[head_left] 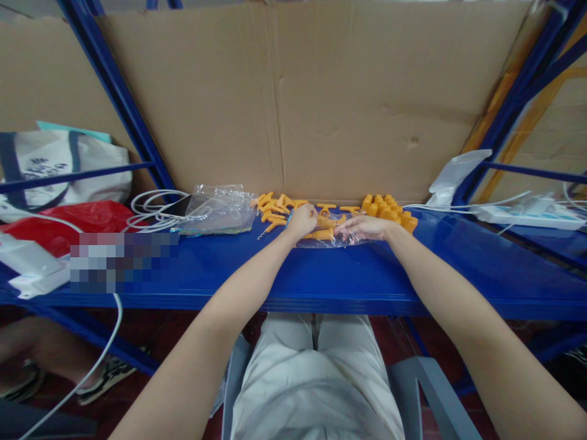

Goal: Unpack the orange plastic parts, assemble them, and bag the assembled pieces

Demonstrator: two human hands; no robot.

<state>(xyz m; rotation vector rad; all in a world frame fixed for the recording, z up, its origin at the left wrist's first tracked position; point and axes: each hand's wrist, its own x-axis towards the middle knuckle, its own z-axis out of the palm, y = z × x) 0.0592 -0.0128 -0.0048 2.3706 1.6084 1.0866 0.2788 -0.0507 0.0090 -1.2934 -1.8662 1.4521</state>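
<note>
My left hand (pixel 302 221) is closed at the left side of a clear plastic bag (pixel 337 242) and seems to pinch its edge. Inside or under the film lie orange pieces (pixel 323 234). My right hand (pixel 364 227) rests at the bag's right side, fingers stretched out toward the orange pieces and touching the film. Left of my left hand is a pile of orange T-handled tools with spiral metal tips (pixel 274 218), like corkscrews. Just beyond my right hand stands a cluster of orange cylindrical pieces (pixel 389 209).
A stack of clear plastic bags (pixel 217 214) lies to the left, beside coiled white cable (pixel 149 208) and a red bag (pixel 87 223). At right sits a white power strip (pixel 532 214). Blue posts and cardboard (pixel 330 104) bound the blue table (pixel 321 278). Someone's leg (pixel 59 348) shows lower left.
</note>
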